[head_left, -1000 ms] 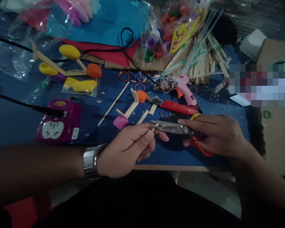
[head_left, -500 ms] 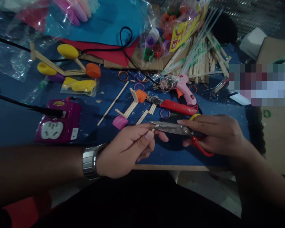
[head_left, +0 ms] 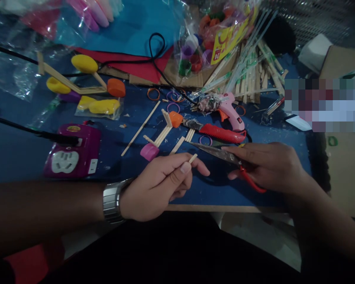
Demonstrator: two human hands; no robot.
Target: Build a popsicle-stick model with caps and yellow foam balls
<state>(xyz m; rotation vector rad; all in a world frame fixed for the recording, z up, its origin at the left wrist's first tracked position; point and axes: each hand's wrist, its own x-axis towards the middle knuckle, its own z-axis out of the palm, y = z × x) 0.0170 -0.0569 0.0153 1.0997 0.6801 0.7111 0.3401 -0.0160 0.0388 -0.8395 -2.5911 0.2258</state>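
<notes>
Held stick (head_left: 193, 158), lower part apparently hidden

Table (head_left: 219, 193): socket box (head_left: 72, 152) at far L, cord (head_left: 56, 137) plugged in. Packet (head_left: 99, 106) behind box, a bit R; lg. stick frame (head_left: 90, 90) behind packet. Long stick (head_left: 140, 128) betw. box & sm. stick frame (head_left: 164, 136). Glue gun (head_left: 233, 112) R of sm. frame; hand tool (head_left: 221, 133) just before gun. Stick pile (head_left: 250, 85) behind gun, partly on cardboard (head_left: 148, 80). L hand (head_left: 156, 189) before sm. frame, short stick (head_left: 193, 158) in fingers; scissors (head_left: 219, 153) in R hand (head_left: 272, 167), R of L hand.
</notes>
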